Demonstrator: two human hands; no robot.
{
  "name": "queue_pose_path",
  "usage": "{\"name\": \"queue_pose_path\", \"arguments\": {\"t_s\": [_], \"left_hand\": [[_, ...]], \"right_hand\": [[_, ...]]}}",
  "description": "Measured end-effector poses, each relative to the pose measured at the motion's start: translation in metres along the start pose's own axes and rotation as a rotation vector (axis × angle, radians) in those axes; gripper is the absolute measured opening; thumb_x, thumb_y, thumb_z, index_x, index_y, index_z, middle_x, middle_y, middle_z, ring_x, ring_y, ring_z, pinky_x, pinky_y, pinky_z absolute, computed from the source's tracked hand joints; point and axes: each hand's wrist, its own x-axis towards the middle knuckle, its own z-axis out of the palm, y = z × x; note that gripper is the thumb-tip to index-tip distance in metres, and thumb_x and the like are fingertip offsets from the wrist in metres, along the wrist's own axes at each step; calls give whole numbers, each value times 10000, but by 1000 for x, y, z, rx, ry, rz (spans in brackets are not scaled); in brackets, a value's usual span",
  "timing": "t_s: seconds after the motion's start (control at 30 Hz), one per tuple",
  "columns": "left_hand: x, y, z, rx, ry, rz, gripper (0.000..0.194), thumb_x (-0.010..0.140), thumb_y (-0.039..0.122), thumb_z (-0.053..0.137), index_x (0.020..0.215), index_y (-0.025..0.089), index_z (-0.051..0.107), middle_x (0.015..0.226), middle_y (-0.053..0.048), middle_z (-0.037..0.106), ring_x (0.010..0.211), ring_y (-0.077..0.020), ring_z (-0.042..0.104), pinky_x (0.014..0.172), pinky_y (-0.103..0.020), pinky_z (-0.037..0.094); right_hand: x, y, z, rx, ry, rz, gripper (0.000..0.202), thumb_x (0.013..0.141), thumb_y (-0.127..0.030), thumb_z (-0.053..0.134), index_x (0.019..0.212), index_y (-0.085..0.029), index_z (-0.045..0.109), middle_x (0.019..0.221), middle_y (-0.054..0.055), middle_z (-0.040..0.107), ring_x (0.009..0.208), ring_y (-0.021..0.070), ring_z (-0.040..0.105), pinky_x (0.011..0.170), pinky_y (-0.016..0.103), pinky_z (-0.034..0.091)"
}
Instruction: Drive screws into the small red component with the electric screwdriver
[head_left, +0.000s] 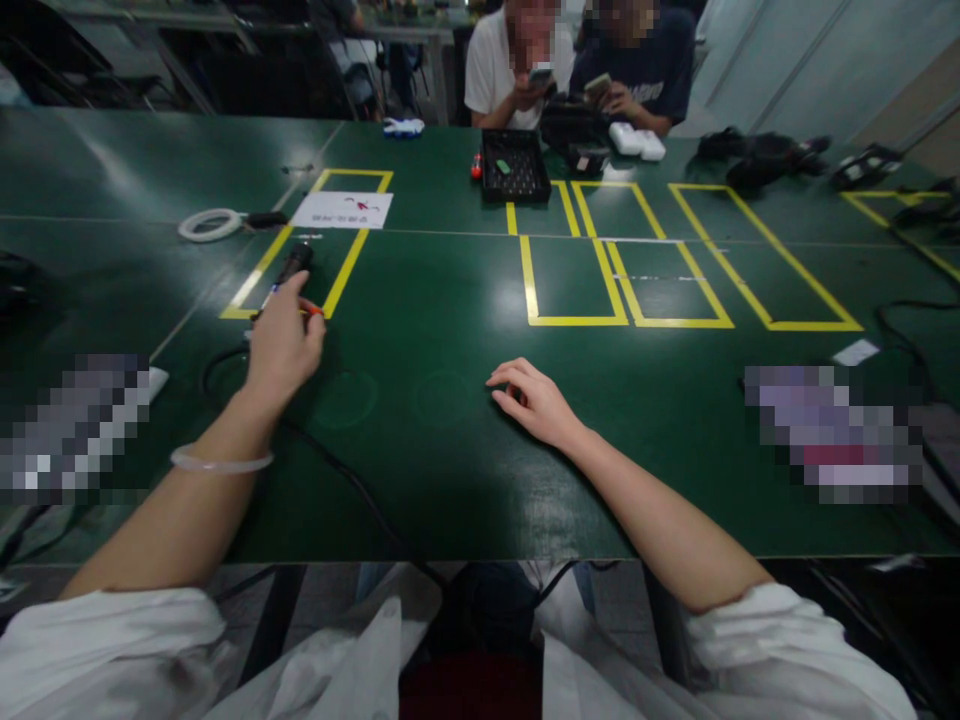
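Observation:
My left hand [283,335] is on a black stick-shaped tool [298,260] that looks like a corded electric screwdriver. The fingers close over it, and the palm hides part of its body. Beside the thumb shows a small red-orange piece [311,308], too small to name. A black cord [352,475] runs from near my left wrist to the table's front edge. Holding nothing, my right hand [538,400] rests on the green table [420,470], its fingers loosely bent and apart from the thumb. Ahead of the left hand lies a white paper sheet [343,210].
Yellow tape outlines [577,320] mark the table. A black tray [515,165] with small parts stands at the back, beside a red item [476,166]. A white cable coil [210,225] lies left. Two people holding phones sit opposite. Blurred-out objects lie at both sides.

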Motion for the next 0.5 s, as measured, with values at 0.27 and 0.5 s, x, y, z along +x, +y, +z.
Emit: {"name": "queue_pose_path", "arguments": {"t_s": [0.27, 0.5], "left_hand": [[-41, 116, 44, -838, -586, 111, 772, 863, 367, 612, 1540, 116, 339, 1070, -113, 669, 950, -196, 645, 893, -350, 494], [-62, 142, 51, -1061, -797, 95, 741, 872, 339, 628, 1525, 104, 369, 925, -62, 683, 897, -179, 641, 895, -334, 475]], "right_hand": [[0, 5, 1, 54, 20, -2, 263, 918, -219, 598, 1181, -231, 589, 1058, 47, 619, 747, 129, 589, 693, 274, 485], [2, 3, 2, 38, 20, -50, 153, 916, -251, 634, 1064, -217, 611, 897, 15, 583, 697, 126, 538, 689, 272, 459]]}}
